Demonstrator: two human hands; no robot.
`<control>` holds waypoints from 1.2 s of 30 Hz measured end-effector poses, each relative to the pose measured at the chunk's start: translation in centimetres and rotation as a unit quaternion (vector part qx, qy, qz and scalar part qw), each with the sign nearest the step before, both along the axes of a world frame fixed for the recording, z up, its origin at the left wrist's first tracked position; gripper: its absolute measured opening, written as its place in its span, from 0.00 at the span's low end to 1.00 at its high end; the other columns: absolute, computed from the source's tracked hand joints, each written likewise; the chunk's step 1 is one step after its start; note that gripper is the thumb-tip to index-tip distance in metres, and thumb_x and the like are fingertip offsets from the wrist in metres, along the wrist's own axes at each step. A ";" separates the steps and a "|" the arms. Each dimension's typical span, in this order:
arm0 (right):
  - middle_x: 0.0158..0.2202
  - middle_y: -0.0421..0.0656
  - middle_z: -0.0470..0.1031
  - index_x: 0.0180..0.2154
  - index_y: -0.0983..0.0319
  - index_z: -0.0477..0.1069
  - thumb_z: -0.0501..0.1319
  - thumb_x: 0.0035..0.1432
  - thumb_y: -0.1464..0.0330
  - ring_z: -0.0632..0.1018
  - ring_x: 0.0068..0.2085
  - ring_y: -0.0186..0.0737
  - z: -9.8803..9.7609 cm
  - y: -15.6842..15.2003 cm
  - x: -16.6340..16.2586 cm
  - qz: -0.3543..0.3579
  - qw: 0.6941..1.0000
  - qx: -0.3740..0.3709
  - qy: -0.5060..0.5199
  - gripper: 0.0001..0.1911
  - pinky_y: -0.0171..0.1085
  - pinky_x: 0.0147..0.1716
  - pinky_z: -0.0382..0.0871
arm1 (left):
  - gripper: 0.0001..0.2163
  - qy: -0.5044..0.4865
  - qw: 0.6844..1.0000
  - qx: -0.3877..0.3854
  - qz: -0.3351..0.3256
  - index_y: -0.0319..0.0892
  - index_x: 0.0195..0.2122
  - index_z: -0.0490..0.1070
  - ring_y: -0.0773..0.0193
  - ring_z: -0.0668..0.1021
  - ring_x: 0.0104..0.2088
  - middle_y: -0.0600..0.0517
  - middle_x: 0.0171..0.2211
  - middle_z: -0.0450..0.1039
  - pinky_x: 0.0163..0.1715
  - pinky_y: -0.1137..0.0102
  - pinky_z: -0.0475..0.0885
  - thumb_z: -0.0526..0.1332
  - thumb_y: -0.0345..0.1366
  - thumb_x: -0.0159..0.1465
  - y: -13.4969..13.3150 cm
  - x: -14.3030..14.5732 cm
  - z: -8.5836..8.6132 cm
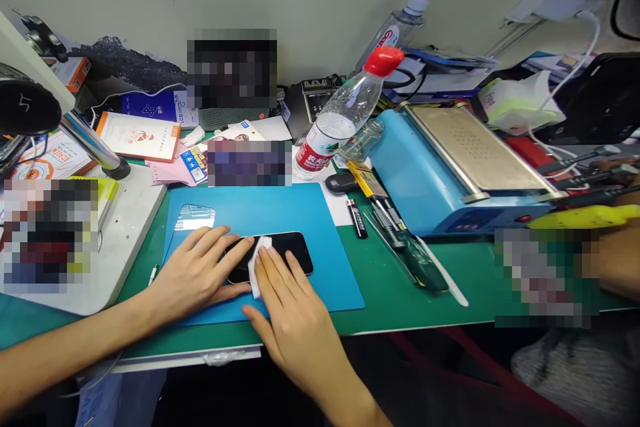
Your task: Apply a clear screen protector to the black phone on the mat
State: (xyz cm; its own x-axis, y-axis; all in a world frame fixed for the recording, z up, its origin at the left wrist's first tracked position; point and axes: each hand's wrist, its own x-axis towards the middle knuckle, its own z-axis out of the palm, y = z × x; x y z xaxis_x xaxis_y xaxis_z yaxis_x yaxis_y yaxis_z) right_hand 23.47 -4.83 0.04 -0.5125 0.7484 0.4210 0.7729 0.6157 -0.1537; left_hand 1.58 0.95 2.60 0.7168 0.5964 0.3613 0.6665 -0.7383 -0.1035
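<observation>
On a blue mat lies a black phone, flat with its long side going from left to right. The mat sits on a green table. The left hand is open, with its fingers spread out over the left end of the phone and its thumb by the near edge. The right hand is open too — its fingers are almost straight, side by side, and they press a small white cloth on the middle of the phone. Its thumb sticks out to the left, away from the cloth.

Near the far left corner of the mat is a clear, shiny sheet, just past the left hand. Behind the mat stands a clear bottle with a red cap, leaning over to the right in this view. A little black stick lies to the right of the mat, next to some thin tools. Past them is a big blue machine with a flat metal top. On the left, behind the mat, there is a white and orange box — it has a small picture on it.
</observation>
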 end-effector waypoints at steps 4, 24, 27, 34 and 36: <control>0.71 0.65 0.66 0.69 0.81 0.63 0.56 0.77 0.60 0.67 0.74 0.60 0.0 1.2 -1.1 0.006 0.999 -0.018 0.031 0.33 0.57 0.74 0.65 | 0.24 0.053 0.998 0.013 -0.009 0.34 0.65 0.70 0.45 0.80 0.59 0.39 0.55 0.81 0.60 0.55 0.71 0.59 0.48 0.78 -0.2 -0.3 1.6; 0.71 0.55 0.69 0.68 0.74 0.68 0.58 0.76 0.58 0.71 0.72 0.53 -0.3 0.2 -2.3 0.069 0.996 0.018 0.046 0.30 0.50 0.74 0.67 | 0.30 0.081 0.961 0.005 0.263 0.35 0.75 0.54 0.32 0.79 0.61 0.26 0.74 0.58 0.51 0.47 0.79 0.56 0.42 0.76 -3.5 -2.4 0.8; 0.70 0.58 0.71 0.66 0.75 0.70 0.59 0.76 0.58 0.72 0.71 0.54 -0.5 1.7 -3.7 0.045 0.996 0.037 0.066 0.30 0.50 0.74 0.67 | 0.29 0.073 0.964 0.023 0.254 0.36 0.76 0.54 0.33 0.78 0.62 0.28 0.73 0.62 0.53 0.47 0.77 0.55 0.37 0.75 -2.3 -2.5 0.5; 0.72 0.53 0.68 0.69 0.73 0.66 0.59 0.75 0.59 0.64 0.76 0.52 -0.3 0.6 -2.2 0.025 0.998 0.051 0.032 0.32 0.50 0.77 0.59 | 0.31 0.028 0.972 0.049 0.228 0.38 0.79 0.49 0.26 0.71 0.68 0.29 0.72 0.64 0.59 0.37 0.72 0.53 0.35 0.76 -0.5 -3.2 0.5; 0.73 0.51 0.68 0.70 0.72 0.65 0.59 0.75 0.59 0.63 0.76 0.51 -0.1 0.4 -0.8 0.012 0.999 0.041 0.024 0.31 0.50 0.78 0.56 | 0.31 -0.003 0.983 0.032 0.179 0.46 0.79 0.52 0.27 0.69 0.71 0.35 0.75 0.60 0.65 0.35 0.67 0.55 0.35 0.76 -1.5 -2.6 0.5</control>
